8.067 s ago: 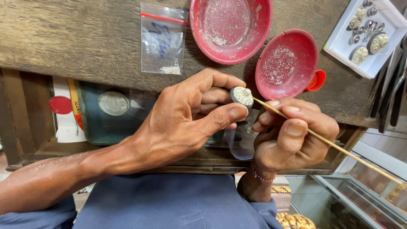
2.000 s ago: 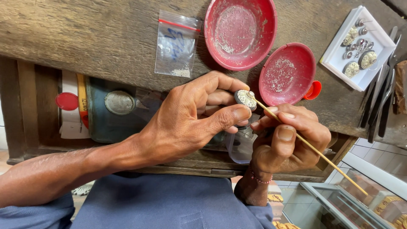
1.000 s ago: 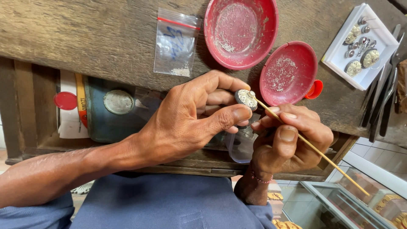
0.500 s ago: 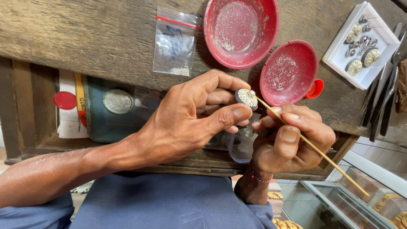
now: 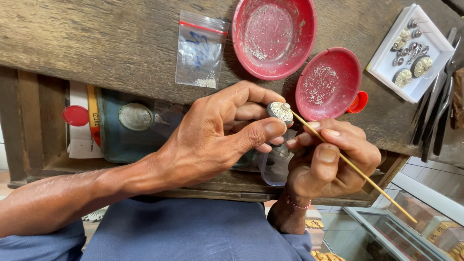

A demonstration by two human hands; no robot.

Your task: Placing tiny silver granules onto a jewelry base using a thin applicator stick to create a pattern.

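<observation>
My left hand (image 5: 220, 133) pinches a small oval ornament (image 5: 281, 111) studded with tiny pale stones between thumb and fingers. My right hand (image 5: 331, 162) grips a thin wooden stick (image 5: 355, 168), whose tip touches the ornament's face. Both hands hover just in front of the wooden bench edge, below two red dishes.
On the worn wooden bench (image 5: 96, 38) lie a large red dish (image 5: 274, 36) and a smaller red dish (image 5: 328, 83) with tiny stones, a clear zip bag (image 5: 200, 50), a white tray (image 5: 411, 53) with several ornaments, and dark tools (image 5: 437, 116) at right. A shelf below holds a blue tin (image 5: 128, 125).
The hands stay nearly still with the stick tip on the ornament. Only the camera view shifts slightly.
</observation>
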